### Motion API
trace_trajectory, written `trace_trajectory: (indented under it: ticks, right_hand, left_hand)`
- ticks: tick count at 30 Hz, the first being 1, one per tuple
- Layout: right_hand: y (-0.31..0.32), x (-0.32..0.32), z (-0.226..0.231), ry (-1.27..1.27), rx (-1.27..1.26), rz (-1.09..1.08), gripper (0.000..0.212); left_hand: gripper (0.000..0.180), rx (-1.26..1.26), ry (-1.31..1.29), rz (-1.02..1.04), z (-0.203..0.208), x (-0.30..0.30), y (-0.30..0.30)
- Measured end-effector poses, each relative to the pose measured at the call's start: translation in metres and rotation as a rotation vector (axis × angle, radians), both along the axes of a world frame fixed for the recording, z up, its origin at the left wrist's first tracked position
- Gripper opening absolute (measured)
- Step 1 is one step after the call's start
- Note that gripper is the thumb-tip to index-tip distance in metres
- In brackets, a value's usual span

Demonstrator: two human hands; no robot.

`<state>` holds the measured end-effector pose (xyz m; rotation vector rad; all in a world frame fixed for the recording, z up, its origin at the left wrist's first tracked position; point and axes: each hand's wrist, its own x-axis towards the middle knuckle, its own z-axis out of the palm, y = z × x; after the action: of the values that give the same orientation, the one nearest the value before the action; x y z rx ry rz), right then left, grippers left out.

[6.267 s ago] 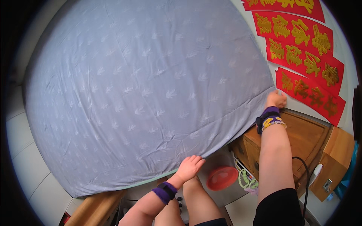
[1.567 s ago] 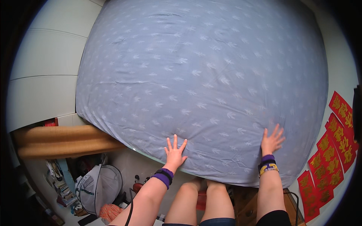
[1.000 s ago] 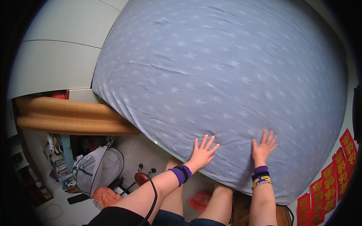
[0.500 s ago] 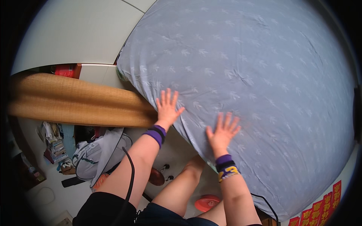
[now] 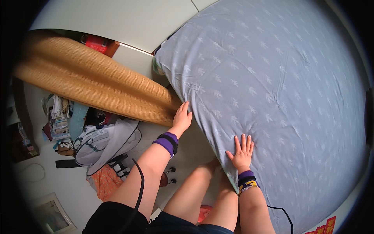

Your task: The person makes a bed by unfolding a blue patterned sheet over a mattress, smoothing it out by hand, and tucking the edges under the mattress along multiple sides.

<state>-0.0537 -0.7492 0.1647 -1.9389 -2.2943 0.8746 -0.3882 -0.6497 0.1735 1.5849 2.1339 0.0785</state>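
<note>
A bed covered with a grey-blue fitted sheet [image 5: 269, 85], printed with pale leaf shapes, fills the right side. My right hand [image 5: 242, 154] lies flat on the sheet near the bed's front edge, its fingers spread. At that same edge, farther to the left, is my left hand [image 5: 182, 119], with extended fingers close together and the thumb apart. It is between the sheet's side and the end of a tan woven mat [image 5: 105, 85]; I cannot tell which of them it touches. Neither hand grips anything. Creases run across the sheet beyond my right hand.
White cabinet panels [image 5: 117, 19] stand at the far left, with a red container [image 5: 94, 43] beside them. On the floor lie a pale mesh bundle [image 5: 113, 144], an orange cloth [image 5: 104, 182] and stacked books [image 5: 60, 126]. A red basin [image 5: 204, 213] sits by my legs.
My left hand has left the sheet's top for the bed's edge by the mat. My right hand, blurred before, now rests sharply on the sheet. The view has shifted.
</note>
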Motion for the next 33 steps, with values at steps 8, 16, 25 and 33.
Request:
trace_trajectory:
  ticks: [8, 16, 25, 33]
  right_hand:
    - [0.001, -0.012, 0.005, -0.064, -0.026, -0.001, 0.086]
    - [0.003, -0.052, 0.03, -0.198, -0.163, -0.175, 0.086]
    - [0.011, -0.155, 0.049, 0.143, 0.0, -0.336, 0.069]
    - [0.044, -0.224, 0.052, 0.294, -0.003, -0.302, 0.057]
  left_hand:
    - [0.051, 0.191, 0.002, 0.207, 0.026, -0.105, 0.096]
    - [0.053, -0.013, -0.15, 0.503, 0.014, -0.185, 0.228]
    - [0.034, -0.171, -0.212, 0.578, 0.002, -0.227, 0.277]
    - [0.021, 0.114, 0.196, 0.41, -0.001, -0.229, 0.273]
